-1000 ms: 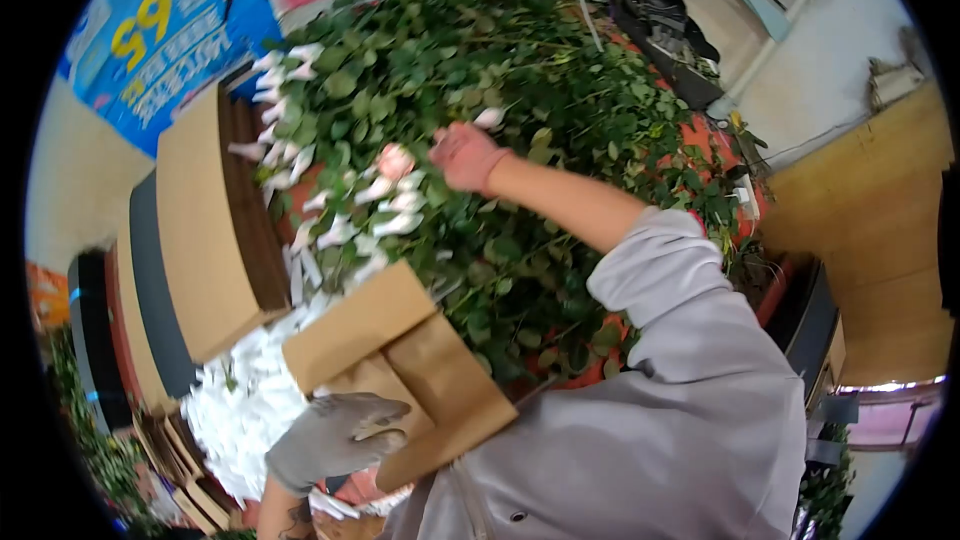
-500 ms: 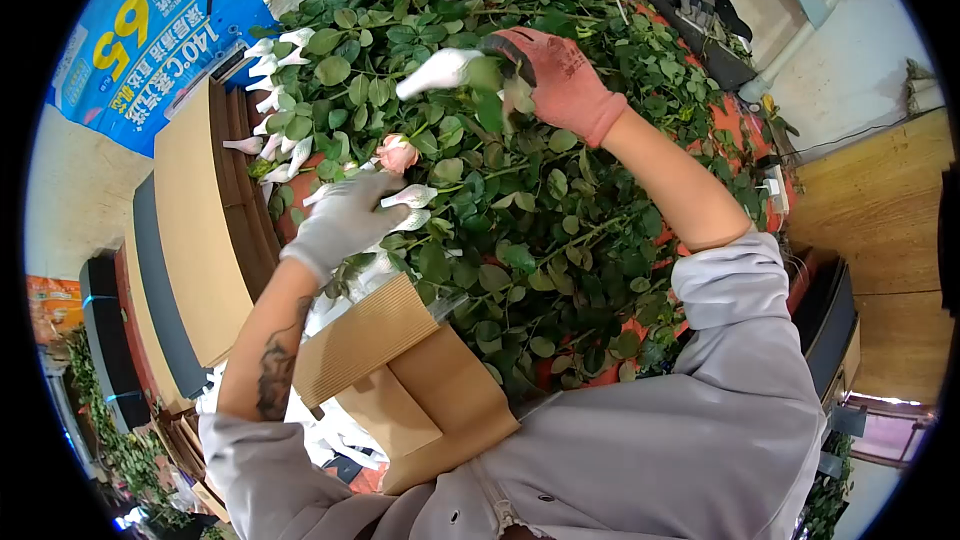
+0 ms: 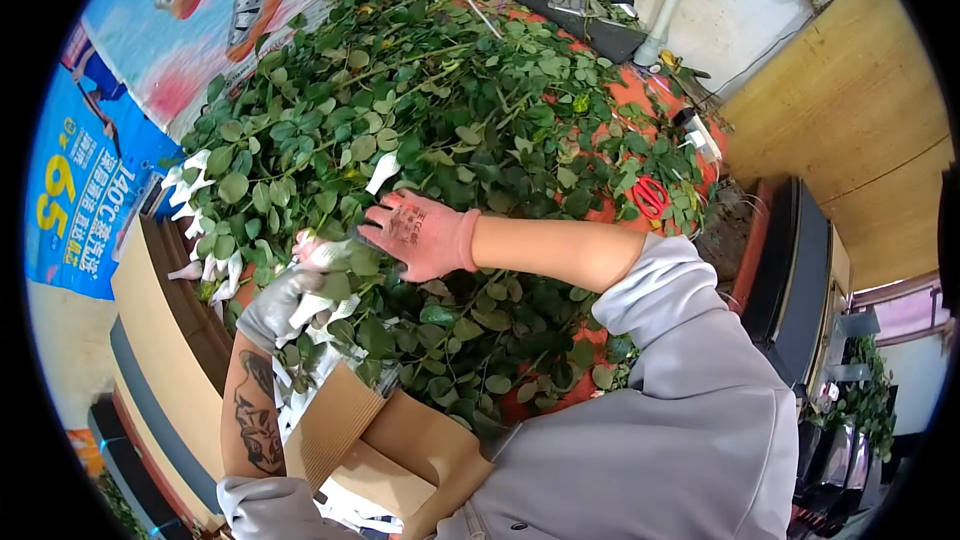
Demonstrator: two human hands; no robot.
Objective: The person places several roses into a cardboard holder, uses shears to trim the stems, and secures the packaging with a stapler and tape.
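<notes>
My left hand (image 3: 280, 308), in a grey glove, is at the left edge of the leafy rose stems (image 3: 450, 140), its fingers closed beside a pink rose (image 3: 318, 252) and a white-sleeved bud (image 3: 306, 310). Leaves hide what lies between them. My right hand (image 3: 420, 235), in a pink glove, is over the leaves right of the rose, palm down with fingers apart and nothing visible in it. Just above it lies another white-sleeved bud (image 3: 383, 172). A folded brown cardboard piece (image 3: 335, 418) rests against my front.
Red scissors (image 3: 650, 197) lie among leaves on the right, near a white power strip (image 3: 700, 138). Tall cardboard sheets (image 3: 165, 340) stand at the left. More white-sleeved buds (image 3: 225, 275) line the left edge. A dark tray (image 3: 590, 25) stands at the back.
My right hand has come down and left, no longer holding up the white-sleeved rose. My left hand has gone from above the buds to beside the pink rose. The view has turned.
</notes>
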